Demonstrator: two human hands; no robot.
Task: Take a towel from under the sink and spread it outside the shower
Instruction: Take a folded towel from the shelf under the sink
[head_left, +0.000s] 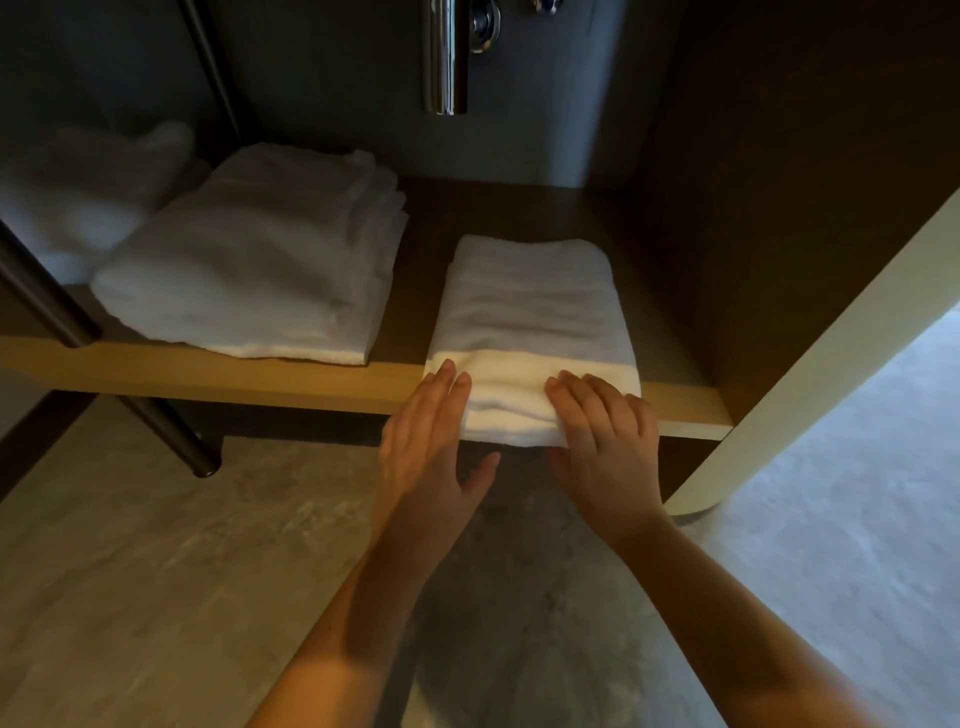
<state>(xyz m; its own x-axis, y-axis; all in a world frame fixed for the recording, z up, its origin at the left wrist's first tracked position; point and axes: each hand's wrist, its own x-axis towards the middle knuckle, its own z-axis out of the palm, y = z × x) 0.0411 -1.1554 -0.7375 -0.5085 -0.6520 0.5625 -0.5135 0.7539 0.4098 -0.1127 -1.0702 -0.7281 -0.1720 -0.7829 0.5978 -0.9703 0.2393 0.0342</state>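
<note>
A folded white towel (530, 312) lies on the right part of the wooden shelf (260, 379) under the sink, its front edge hanging over the shelf lip. My left hand (421, 452) lies with straight fingers against the towel's left front corner, thumb spread out below the edge. My right hand (608, 447) grips the front right corner, fingers on top and thumb tucked underneath.
A taller stack of folded white towels (249, 270) sits to the left on the same shelf, with another towel (83, 197) further left. A chrome drain pipe (444, 57) hangs above. Dark metal legs (156, 415) stand at left, a pale side panel (831, 338) at right, grey stone floor (156, 571) below.
</note>
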